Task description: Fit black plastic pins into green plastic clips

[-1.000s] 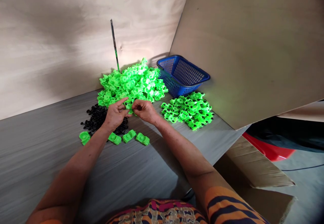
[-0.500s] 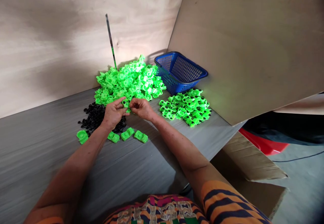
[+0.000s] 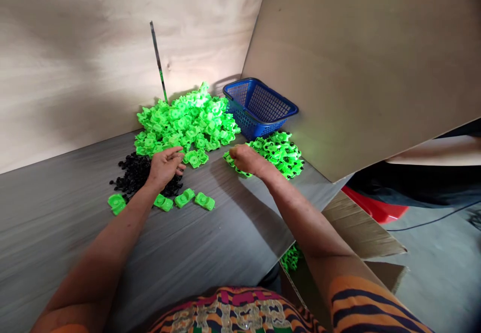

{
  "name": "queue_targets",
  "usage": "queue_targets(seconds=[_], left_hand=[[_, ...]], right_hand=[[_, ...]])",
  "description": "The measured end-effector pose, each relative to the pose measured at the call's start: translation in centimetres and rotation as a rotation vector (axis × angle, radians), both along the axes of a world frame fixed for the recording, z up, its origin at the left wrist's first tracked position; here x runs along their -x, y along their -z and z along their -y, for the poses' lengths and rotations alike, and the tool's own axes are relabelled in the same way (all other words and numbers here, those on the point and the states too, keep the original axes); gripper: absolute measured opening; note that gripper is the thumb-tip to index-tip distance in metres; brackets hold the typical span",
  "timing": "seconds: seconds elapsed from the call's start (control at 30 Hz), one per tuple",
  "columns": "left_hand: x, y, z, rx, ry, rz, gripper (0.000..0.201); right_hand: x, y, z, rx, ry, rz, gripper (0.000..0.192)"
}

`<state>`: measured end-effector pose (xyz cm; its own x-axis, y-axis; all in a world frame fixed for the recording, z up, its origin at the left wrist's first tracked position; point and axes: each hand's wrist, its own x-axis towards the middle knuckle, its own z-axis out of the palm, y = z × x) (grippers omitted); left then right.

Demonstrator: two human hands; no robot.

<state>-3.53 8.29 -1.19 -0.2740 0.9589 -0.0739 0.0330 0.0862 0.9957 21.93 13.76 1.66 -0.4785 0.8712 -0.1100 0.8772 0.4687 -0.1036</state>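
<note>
My left hand point(image 3: 165, 169) is over the right side of a heap of small black wheels point(image 3: 131, 175). Its fingers are loosely bent and apart, and nothing shows between them. My right hand point(image 3: 246, 158) is at the left edge of a pile of green toy cars fitted with black wheels point(image 3: 281, 155). Its fingers are closed, with a green toy car point(image 3: 227, 159) at the fingertips, mostly hidden by the hand. Behind my left hand lies a large heap of green car bodies point(image 3: 184, 122). Several loose bodies point(image 3: 205, 201) lie in front of the wheels.
A blue plastic basket point(image 3: 259, 117) stands behind the wheeled cars, against the wooden panels. A thin dark rod point(image 3: 158, 57) rises behind the big heap. Below the table's right edge is an open cardboard box point(image 3: 361, 222) with green pieces point(image 3: 291, 258) inside. A red object point(image 3: 376, 207) is beyond.
My right hand has moved right, from beside my left hand to the wheeled cars. The toy car that was at my left fingers has left them. The view has shifted slightly.
</note>
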Motion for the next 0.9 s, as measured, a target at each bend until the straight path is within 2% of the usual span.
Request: queue_targets(seconds=[0.07, 0.17, 0.33, 0.43, 0.53, 0.63, 0.8, 0.9], left_hand=[[0.0, 0.1, 0.0, -0.005, -0.005, -0.039, 0.030], [0.0, 0.4, -0.1, -0.003, -0.033, -0.101, 0.030], [0.3, 1.0, -0.4, 0.029, -0.042, -0.171, 0.034], [0.3, 1.0, -0.5, 0.050, -0.033, -0.190, 0.039], [0.3, 1.0, -0.5, 0.082, -0.033, -0.185, 0.045], [0.4, 1.0, -0.5, 0.060, -0.014, -0.121, 0.048], [0.2, 0.7, -0.2, -0.117, 0.075, 0.099, 0.053], [0.6, 0.5, -0.2, -0.152, 0.039, 0.145, 0.058]], right_hand=[[0.4, -0.2, 0.6, -0.055, 0.099, 0.099, 0.030], [2.5, -0.3, 1.5, -0.168, 0.179, 0.079, 0.033], [8.2, 0.5, 2.2, -0.159, 0.015, -0.032, 0.036], [10.7, 1.4, 1.9, -0.122, 0.028, -0.014, 0.037], [11.6, 1.9, 1.5, -0.109, 0.044, -0.047, 0.036], [11.8, 2.2, 1.2, -0.143, 0.053, -0.189, 0.033], [11.9, 3.3, 1.0, -0.136, 0.015, -0.611, 0.024], [11.9, 4.0, 0.9, -0.082, 0.028, -0.829, 0.020]])
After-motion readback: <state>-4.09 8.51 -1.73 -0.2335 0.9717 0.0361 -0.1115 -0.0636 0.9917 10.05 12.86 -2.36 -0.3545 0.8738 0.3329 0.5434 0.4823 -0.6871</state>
